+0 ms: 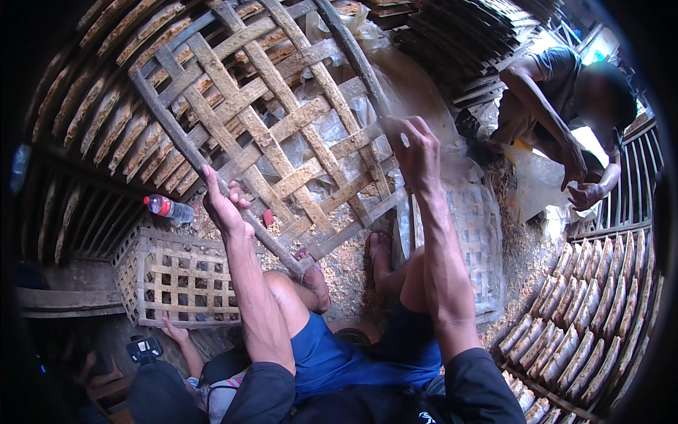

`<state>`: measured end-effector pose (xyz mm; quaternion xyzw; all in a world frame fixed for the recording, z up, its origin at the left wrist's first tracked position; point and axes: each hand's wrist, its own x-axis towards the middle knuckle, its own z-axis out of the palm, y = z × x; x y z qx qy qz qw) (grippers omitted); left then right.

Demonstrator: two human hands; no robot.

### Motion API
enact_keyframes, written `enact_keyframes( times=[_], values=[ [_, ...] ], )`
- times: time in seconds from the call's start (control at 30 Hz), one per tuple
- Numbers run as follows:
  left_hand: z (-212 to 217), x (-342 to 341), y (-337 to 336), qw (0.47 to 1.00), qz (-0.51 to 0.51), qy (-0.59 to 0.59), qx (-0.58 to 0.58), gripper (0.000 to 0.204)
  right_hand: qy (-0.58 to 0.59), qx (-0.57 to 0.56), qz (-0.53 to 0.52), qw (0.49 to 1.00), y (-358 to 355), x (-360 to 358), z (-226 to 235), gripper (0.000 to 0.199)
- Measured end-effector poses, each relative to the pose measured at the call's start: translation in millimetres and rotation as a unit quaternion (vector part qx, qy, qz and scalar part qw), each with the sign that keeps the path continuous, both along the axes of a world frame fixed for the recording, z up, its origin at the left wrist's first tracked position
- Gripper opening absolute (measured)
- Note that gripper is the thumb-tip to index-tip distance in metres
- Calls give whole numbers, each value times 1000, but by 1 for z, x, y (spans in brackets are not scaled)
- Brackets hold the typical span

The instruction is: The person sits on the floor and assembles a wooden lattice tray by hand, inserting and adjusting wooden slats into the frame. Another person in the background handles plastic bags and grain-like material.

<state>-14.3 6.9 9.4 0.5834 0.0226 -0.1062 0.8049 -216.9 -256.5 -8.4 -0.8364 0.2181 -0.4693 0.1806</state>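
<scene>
The large brown woven-slat rack (pixel 300 119) hangs tilted before the knees. The left hand's (pixel 227 206) fingers wrap its near-left rail; the right hand's (pixel 415 152) curl closed at the right rail. The step seems to be steadying or turning it; moving it calls for evenly matched grips, clear of the red-capped clear plastic bottle (pixel 171 209).

Bottle (pixel 171 209) left of lattice tray (pixel 300 119), co-worker (pixel 531 83) right.

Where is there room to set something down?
Mainly the crumb-strewn floor between the plastic-covered lattice and right-hand slab rows; a smaller patch between the feet. Crowded: left, around bottle and basket.
</scene>
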Motion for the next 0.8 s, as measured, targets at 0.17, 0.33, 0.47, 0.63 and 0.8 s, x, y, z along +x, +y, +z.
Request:
enact_keyframes(
  times=[0.17, 0.33, 0.47, 0.63, 0.8],
  values=[
    [-1, 0, 0, 1000, 5, -7, -5, 69, 34, -64, -13, 997, -1, 7, -6, 19],
    [-2, 0, -4, 1000, -7, 0, -6, 71, 36, -135, -28, 990, -9, 12, -8, 18],
    [4, 1, 3, 1000, -1, -22, 14, 61, 25, -163, -43, 985, -6, 31, -15, 17],
    [2, -8, -11, 999, -19, -33, 0, 62, 2, -173, -95, 980, -14, 34, -15, 12],
    [2, -3, -6, 999, -18, -35, 17, 62, -5, -163, -100, 982, -13, 46, -17, 9]
  ],
)
